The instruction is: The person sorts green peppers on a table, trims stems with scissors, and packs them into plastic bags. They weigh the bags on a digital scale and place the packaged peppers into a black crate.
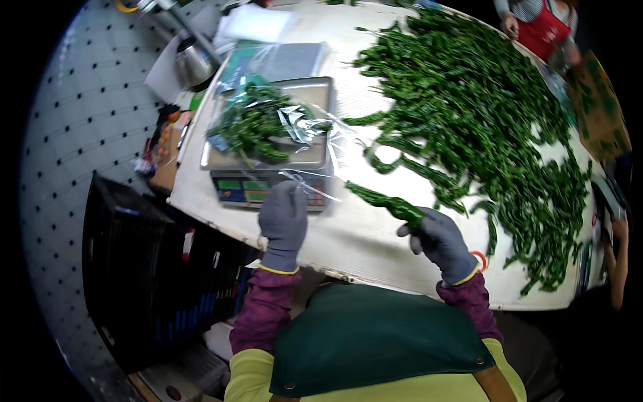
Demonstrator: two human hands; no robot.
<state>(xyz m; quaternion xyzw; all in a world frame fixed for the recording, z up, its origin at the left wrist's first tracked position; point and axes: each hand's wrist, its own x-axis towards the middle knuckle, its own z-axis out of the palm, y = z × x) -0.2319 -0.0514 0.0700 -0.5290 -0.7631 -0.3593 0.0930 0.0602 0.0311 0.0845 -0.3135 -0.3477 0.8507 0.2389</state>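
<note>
My right hand (442,243), in a grey glove, grips one long, wrinkled green chili pepper (384,202) by its near end. The pepper points left, over the white table (351,251). A clear plastic bag (296,123) with green peppers (256,120) inside lies on the metal pan (321,95) of a weighing scale (236,188). My left hand (285,221), gloved alike, is closed at the near edge of the bag's mouth, in front of the scale's display. Its fingers hide part of the keypad, and the film they pinch is partly blurred.
A large heap of green peppers (462,95) covers the table's right side. Black plastic crates (135,261) stand below the left edge. Across the table is a person in a red apron (542,30), beside a cardboard box (598,105). Another person's arm (619,261) shows at the far right.
</note>
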